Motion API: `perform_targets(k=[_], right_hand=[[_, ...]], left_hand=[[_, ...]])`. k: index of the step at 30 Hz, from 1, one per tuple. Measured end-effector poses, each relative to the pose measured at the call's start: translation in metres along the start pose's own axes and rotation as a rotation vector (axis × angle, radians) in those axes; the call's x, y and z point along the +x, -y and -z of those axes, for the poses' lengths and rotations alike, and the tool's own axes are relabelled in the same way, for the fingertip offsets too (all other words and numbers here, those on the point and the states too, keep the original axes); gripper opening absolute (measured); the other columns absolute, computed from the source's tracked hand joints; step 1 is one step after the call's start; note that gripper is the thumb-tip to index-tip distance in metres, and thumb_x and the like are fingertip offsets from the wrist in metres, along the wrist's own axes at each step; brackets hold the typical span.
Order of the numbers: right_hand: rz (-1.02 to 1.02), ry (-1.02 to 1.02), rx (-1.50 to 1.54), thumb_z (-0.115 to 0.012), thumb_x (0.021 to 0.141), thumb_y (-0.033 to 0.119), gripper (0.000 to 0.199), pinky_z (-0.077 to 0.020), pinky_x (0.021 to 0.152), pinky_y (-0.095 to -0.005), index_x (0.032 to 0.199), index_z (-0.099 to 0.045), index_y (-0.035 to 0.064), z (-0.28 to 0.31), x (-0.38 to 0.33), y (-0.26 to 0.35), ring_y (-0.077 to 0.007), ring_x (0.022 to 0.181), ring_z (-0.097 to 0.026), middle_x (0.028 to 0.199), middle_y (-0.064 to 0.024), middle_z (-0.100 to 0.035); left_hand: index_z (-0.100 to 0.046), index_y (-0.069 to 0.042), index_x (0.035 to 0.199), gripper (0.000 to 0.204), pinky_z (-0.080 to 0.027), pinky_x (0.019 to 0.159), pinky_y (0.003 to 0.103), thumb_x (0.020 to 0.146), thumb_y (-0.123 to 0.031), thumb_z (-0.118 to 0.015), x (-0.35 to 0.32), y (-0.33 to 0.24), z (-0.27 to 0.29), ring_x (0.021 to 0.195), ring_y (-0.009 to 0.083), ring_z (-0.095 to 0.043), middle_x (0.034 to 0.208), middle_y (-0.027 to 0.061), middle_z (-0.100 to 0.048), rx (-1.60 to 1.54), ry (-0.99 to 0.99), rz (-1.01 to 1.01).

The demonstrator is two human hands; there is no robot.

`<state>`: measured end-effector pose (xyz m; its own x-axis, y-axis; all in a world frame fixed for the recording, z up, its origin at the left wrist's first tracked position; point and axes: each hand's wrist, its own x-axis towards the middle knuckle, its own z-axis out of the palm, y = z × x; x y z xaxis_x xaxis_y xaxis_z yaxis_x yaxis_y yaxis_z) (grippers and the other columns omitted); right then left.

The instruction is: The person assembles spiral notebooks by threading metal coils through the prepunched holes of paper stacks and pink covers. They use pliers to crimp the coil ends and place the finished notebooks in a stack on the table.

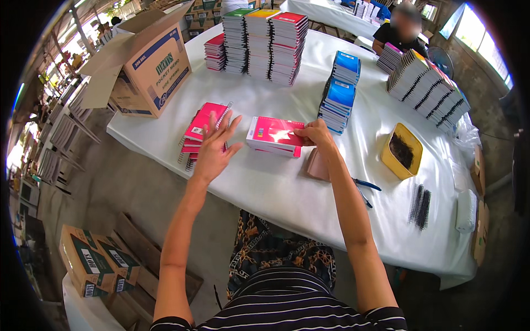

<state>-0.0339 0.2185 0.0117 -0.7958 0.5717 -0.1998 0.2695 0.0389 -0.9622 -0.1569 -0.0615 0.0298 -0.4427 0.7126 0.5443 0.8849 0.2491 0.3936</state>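
Observation:
My left hand (216,146), fingers spread, is over the near edge of a small pile of pink-red spiral notebooks (207,113); whether it touches them I cannot tell. To the right, a stack of pink-red notepad covers and pages (273,131) lies on the white-covered table. My right hand (317,134) pinches the right end of the top one between thumb and fingers. No coil shows on this stack. Just below my right hand sits a brownish block (318,165), partly hidden by my forearm. Blue-handled pliers (366,185) lie to the right of that forearm.
Tall notebook stacks (259,49) stand at the back, blue ones (338,99) nearer. More notebooks (428,88) rise at right, by a yellow tub (418,154) of dark bits and loose black coils (420,207). An open carton (157,71) occupies the left. Another person (402,33) sits across.

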Motion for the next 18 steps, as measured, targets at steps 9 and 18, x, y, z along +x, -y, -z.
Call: perform_targets(k=[9,18], right_hand=[[-0.041,-0.024,-0.068,-0.08,0.077,0.015,0.028,-0.0594,0.059,-0.0279,0.077,-0.066,-0.0096,-0.009,0.001,0.001,-0.0194,0.06,-0.068,0.071,-0.0138,-0.068],[0.097,-0.295,-0.43,-0.073,0.077,0.0,0.009,-0.0559,0.059,-0.0308,0.078,-0.066,-0.0059,0.001,0.014,-0.006,-0.0203,0.064,-0.067,0.074,-0.0134,-0.069]], left_hand=[[-0.027,-0.002,0.147,0.062,-0.031,0.112,0.046,0.088,0.007,-0.043,0.021,0.003,-0.063,0.138,0.038,-0.034,0.144,0.0184,-0.044,-0.301,0.232,0.377],[-0.018,-0.006,0.152,0.072,-0.025,0.116,0.037,0.089,0.001,-0.053,0.024,0.01,-0.06,0.143,0.0328,-0.027,0.155,0.0207,-0.025,-0.449,0.037,0.308]])
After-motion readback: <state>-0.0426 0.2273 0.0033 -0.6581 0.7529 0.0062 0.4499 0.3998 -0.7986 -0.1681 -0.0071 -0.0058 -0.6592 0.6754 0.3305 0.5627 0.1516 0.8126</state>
